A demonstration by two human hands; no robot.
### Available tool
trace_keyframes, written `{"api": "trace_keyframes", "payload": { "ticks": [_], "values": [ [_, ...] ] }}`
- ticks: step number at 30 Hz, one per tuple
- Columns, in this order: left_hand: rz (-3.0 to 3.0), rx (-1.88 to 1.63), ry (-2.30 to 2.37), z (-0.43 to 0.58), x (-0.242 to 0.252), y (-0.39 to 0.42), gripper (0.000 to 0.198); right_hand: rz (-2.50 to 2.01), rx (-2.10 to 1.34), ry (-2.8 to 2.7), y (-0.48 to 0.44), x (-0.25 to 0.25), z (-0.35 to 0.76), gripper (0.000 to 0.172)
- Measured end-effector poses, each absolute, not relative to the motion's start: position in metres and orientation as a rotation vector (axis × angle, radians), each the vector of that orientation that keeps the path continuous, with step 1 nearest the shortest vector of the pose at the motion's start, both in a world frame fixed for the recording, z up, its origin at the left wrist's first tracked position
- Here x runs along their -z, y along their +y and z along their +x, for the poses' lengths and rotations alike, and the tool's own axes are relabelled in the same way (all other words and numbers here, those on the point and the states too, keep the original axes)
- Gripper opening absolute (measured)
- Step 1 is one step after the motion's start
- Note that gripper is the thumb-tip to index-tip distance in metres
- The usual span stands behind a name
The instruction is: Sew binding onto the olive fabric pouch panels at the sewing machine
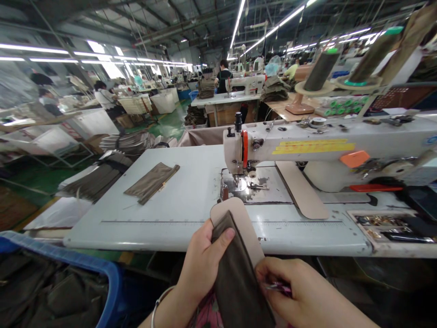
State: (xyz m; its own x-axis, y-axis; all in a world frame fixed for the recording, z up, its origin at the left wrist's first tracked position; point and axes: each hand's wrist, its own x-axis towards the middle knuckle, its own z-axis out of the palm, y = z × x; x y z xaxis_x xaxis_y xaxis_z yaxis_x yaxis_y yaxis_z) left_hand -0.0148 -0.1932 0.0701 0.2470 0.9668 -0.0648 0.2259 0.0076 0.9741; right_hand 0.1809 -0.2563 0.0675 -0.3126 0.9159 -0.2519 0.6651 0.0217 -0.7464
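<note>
My left hand (201, 262) is closed on a dark olive fabric piece (235, 282), thumb pressed on its top, with a beige rounded template (244, 223) behind it. My right hand (300, 291) is closed at the fabric's right edge, pinching a small metal tool, likely thread snips (277, 287). Both hands are at the near edge of the white sewing table (170, 205), in front of the sewing machine (290, 148).
A folded olive piece (152, 182) lies on the table's left. A second beige template (300, 191) lies under the machine arm. A tray of small parts (385, 225) sits at right. A blue bin (68, 282) with dark fabric is at lower left. Other workers sit far behind.
</note>
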Motion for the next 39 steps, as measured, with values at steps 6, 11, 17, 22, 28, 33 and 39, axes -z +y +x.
{"api": "trace_keyframes", "payload": {
  "ticks": [6, 11, 17, 22, 28, 33, 39],
  "values": [
    [1.384, -0.821, 1.13, -0.015, -0.068, -0.189, 0.036, -1.601, -1.112, -1.751, -0.243, -0.079, 0.196, 0.023],
    [1.38, -0.816, 1.081, -0.013, -0.071, -0.191, 0.034, -1.491, -0.968, -1.708, -0.229, -0.082, 0.179, 0.015],
    [1.439, -0.779, 1.056, -0.016, -0.073, -0.193, 0.038, -1.587, -0.863, -1.777, -0.219, -0.083, 0.17, 0.009],
    [1.566, -0.736, 1.121, -0.019, -0.073, -0.192, 0.036, -1.623, -0.649, -1.933, -0.22, -0.082, 0.174, 0.012],
    [1.688, -0.688, 1.129, -0.016, -0.068, -0.19, 0.034, -1.589, -0.548, -2.011, -0.221, -0.079, 0.168, 0.016],
    [1.541, -0.732, 1.118, -0.02, -0.067, -0.189, 0.037, -1.636, -0.815, -1.865, -0.225, -0.082, 0.173, 0.007],
    [1.321, -0.775, 0.98, -0.025, -0.068, -0.186, 0.036, -1.616, -1.083, -1.518, -0.237, -0.084, 0.209, 0.018]
  ]
}}
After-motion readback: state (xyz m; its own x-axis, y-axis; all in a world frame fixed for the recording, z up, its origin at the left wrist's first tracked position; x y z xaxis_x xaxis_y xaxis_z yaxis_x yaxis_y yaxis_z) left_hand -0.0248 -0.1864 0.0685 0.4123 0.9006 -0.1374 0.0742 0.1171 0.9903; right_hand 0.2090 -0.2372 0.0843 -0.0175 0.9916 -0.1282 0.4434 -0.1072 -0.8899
